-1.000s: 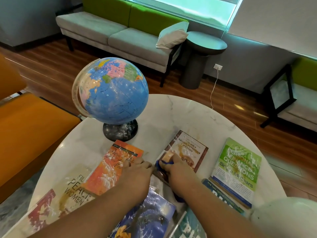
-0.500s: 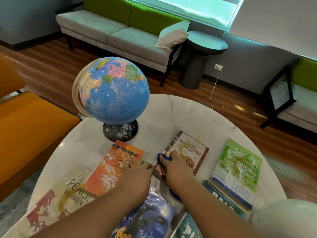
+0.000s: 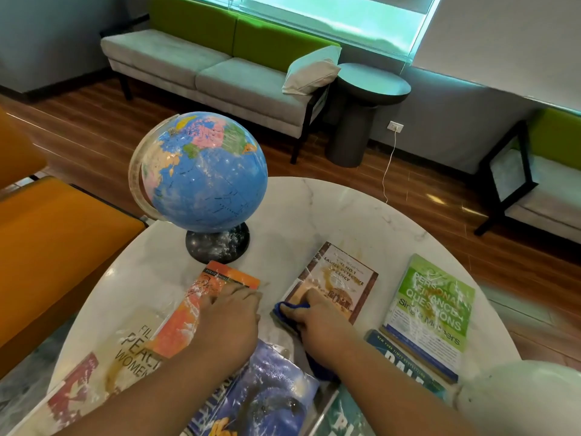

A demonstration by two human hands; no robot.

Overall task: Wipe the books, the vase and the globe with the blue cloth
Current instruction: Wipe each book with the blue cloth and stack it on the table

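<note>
1. While the right hand [image 3: 317, 322] curls its fingers round the blue cloth [image 3: 289, 309], it bears the wad down on the near left corner of the brown book [image 3: 342, 284]; I judge this cover to be the one being wiped
2. The left hand [image 3: 229, 319] lies flat, fingers straight and close together, pressing on the orange book [image 3: 179, 328] just beside; it pinches nothing
3. The books [image 3: 270, 394] lie flat on the marble table [image 3: 314, 209], some overlapping at the near edge; the green book [image 3: 430, 303] shows white smears. I take them for light, stiff and glossy, apt to slide under a stroke, so I would pin a corner with a flat palm
4. The globe [image 3: 204, 171] stands upright on its dark base [image 3: 217, 243] behind the orange book, streaked too. I judge it light, hollow and free to spin; hold it by the arc [image 3: 135, 171] or base
5. The pale round body at the near right edge, partly in view, I take for the vase [image 3: 518, 401]: smooth, probably fragile, best steadied by its body
6. The cloth is soft and limp; a bunched grip suits it
</note>
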